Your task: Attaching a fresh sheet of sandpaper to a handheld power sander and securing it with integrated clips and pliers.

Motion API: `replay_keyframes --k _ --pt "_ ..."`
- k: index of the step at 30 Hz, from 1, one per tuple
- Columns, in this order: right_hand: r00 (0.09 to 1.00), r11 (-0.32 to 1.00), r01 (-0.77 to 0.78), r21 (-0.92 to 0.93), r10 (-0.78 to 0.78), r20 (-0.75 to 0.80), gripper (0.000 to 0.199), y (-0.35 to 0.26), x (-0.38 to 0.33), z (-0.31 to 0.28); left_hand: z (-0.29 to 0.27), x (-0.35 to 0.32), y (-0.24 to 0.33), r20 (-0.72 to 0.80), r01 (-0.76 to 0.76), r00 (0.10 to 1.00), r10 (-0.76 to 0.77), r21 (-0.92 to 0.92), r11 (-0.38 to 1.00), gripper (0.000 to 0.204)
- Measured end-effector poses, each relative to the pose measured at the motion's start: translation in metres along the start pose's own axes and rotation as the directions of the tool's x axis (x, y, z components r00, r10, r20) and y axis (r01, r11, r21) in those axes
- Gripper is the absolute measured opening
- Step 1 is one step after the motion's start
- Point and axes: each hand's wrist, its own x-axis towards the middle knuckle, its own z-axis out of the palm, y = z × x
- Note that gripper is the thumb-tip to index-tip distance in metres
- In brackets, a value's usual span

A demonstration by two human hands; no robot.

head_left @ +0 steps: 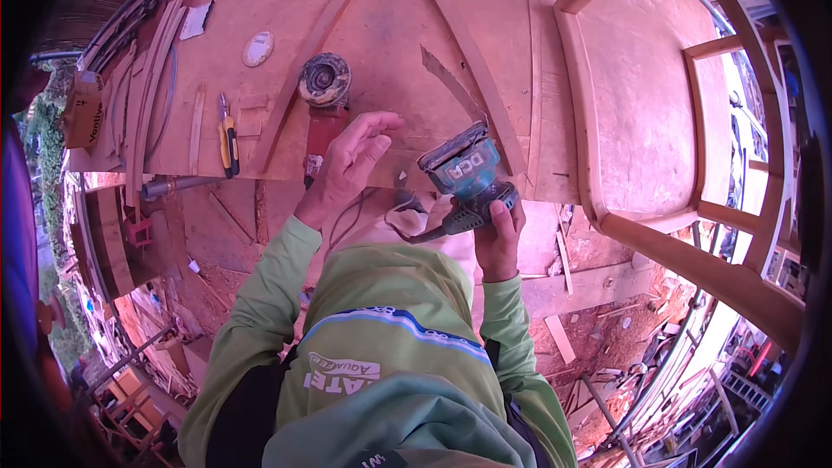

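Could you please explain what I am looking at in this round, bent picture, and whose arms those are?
There is one picture, taken by a wide camera worn on a person's head and looking down, which is why straight edges bend near the rim. The green-sleeved arms rising from the bottom are the wearer's own. The right hand grips a teal electric sander tilted up at the near edge of a plywood workbench. The left hand is open, its fingers spread above the bench edge beside a red angle grinder. Also on the bench lie a yellow-handled tool, a round white disc and curved wooden strips. A wooden chair frame stands at the right.
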Motion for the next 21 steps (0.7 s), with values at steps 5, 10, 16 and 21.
replay_keyframes --k 5,10,16,21 --pt "0.966 0.945 -0.248 0.216 0.224 0.127 0.064 0.013 0.004 0.005 -0.006 -0.021 0.004 0.265 0.084 0.961 -0.073 -0.028 0.996 0.060" --pt "0.939 0.915 -0.330 0.232 0.295 0.175 0.067 0.022 0.009 0.014 0.013 -0.025 0.013 0.308 0.235 0.936 -0.171 -0.182 0.955 0.075" --pt "0.945 0.939 -0.302 0.163 0.273 0.178 0.047 0.026 0.019 0.019 0.014 -0.024 -0.019 0.200 0.235 0.963 -0.182 -0.285 0.929 0.071" --pt "0.928 0.883 -0.373 0.285 0.358 0.107 0.058 0.021 0.020 0.038 0.012 -0.013 -0.007 0.139 0.135 0.982 -0.125 -0.065 0.989 0.059"
